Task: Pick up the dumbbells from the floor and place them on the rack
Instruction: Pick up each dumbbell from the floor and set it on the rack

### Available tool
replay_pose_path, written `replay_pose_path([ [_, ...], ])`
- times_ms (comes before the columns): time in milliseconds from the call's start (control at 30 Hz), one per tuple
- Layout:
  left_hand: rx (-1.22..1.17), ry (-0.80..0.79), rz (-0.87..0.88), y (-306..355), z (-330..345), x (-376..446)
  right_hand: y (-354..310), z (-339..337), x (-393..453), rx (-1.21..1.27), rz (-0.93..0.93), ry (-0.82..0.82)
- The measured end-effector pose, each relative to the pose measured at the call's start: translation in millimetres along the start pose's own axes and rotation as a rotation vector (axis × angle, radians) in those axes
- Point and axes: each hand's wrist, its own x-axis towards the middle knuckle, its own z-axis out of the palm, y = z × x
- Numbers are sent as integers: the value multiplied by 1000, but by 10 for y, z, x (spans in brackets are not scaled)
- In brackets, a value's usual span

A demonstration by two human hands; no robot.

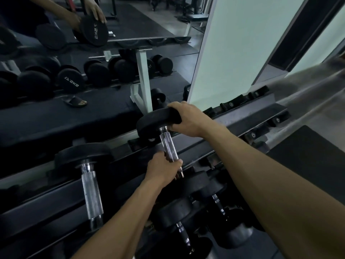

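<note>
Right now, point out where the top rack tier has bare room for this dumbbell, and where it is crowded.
Free: the top tier's cradles to the right of the held dumbbell, running toward the white wall, look bare. A narrower gap lies between it and the racked dumbbell on the left. Crowded: the lower tier under both hands, packed with dumbbells.

The left hand (164,168) hides the dumbbell's (158,121) lower handle.

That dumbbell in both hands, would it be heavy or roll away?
The dumbbell probably feels heavy: both the left hand and right hand hold it. Its round ends might roll. The knurled handle likely resists slipping.
</note>
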Motion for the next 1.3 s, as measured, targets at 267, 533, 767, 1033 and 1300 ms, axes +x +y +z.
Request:
replay_pose_path([
  [267, 324, 3, 306, 84, -108, -420, 113, -105, -610, -127, 75, -35],
  [533, 474, 12, 520, 56, 355, -1366, 491, -198, -2145, -198, 168, -41],
  [767, 691, -116, 662, -399, 1222, -2610, 865, 86, -3934, -172, 272, -17],
  [1033, 870, -390, 678, -1208, 2194, -3605, 1206, 914, -5654, 7, 505, -121],
  [1300, 1012, -692, 684, -2393, 3071, -3673, 1593, 2331, -6719, 163, 810, -141],
])
